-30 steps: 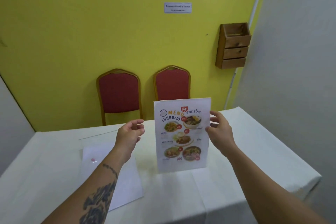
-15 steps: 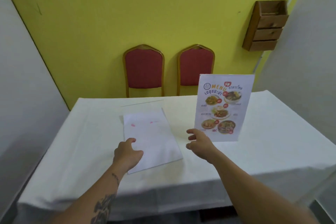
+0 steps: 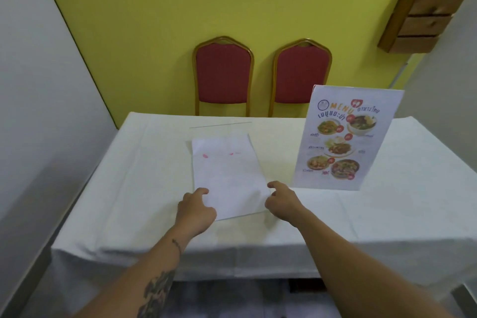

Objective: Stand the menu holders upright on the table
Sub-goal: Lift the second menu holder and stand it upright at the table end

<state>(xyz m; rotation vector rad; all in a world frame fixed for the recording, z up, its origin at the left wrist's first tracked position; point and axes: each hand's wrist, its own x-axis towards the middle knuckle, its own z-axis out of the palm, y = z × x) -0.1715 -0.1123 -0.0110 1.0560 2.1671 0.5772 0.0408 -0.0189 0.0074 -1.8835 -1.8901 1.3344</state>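
Menu holders are counted as two on the tabletop (image 3: pixel 387 217), which is covered with a white cloth. One holder (image 3: pixel 348 138) is stood upright at the right side, with a printed sheet faced toward the camera; "MENU" is read at its top in orange letters, Thai script is seen beside and beneath it, and five food photographs with small red price marks are shown below. The smaller captions are too blurred to be read. The second holder (image 3: pixel 228 173) is laid flat near the middle of the tabletop, with a blank white side up and two faint pink marks near its far end; a clear edge is seen beyond it. Its near left corner is touched by the left hand (image 3: pixel 197 208), fingers curled and partly open. The right hand (image 3: pixel 281 200) is placed at its near right edge, fingers bent and loosely parted; a firm grip cannot be told for either hand. Two red chairs (image 3: pixel 223 76) are set against a yellow wall, and one wooden box (image 3: pixel 426 8) with three compartments is hung at the right.
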